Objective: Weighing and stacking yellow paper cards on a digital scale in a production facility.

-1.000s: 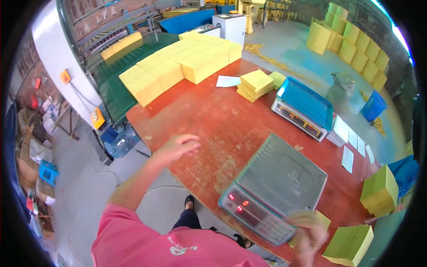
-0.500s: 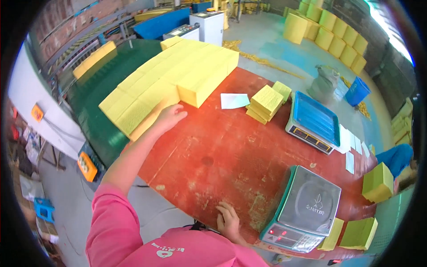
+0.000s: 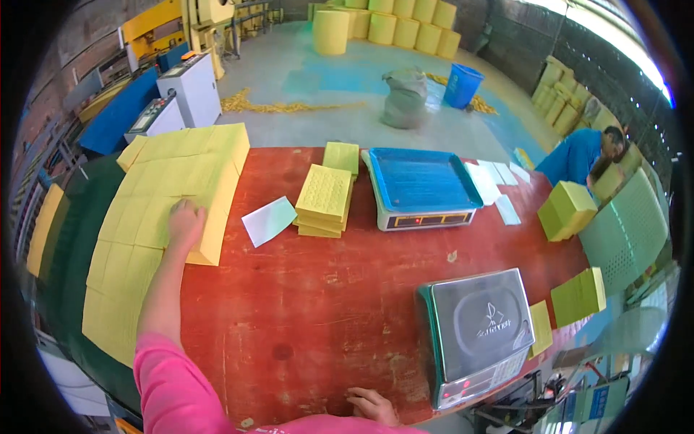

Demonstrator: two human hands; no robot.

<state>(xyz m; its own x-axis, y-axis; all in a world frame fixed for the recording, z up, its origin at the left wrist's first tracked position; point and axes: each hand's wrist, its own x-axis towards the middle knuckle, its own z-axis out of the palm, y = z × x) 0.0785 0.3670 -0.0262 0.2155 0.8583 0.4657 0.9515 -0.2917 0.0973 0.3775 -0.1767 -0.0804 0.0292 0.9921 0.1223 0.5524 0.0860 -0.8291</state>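
Observation:
Large stacks of yellow paper (image 3: 134, 217) stand side by side in a block at the left, partly over the red table (image 3: 289, 304). My left hand (image 3: 186, 223) lies on top of the stack at the block's right edge. Its fingers are bent at the seam behind that stack, and the thumb is toward the right edge. Low in the middle, my right hand (image 3: 373, 406) rests at the table's near edge, fingers loosely stretched and holding nothing. To its right is a scale (image 3: 481, 325) with a bare metal pan.
A blue-tray scale (image 3: 423, 181), a small pile of yellow paper (image 3: 322, 195) and a white sheet (image 3: 269, 220) lie farther back. More yellow stacks (image 3: 567, 210) stand at the right, near a person in blue (image 3: 578, 155) and a green chair (image 3: 625, 224).
The view has swung right, bringing the person in blue into fuller sight. My left hand has gone from beside the block's front onto the top of the right-edge stack. My right hand stays by the table edge.

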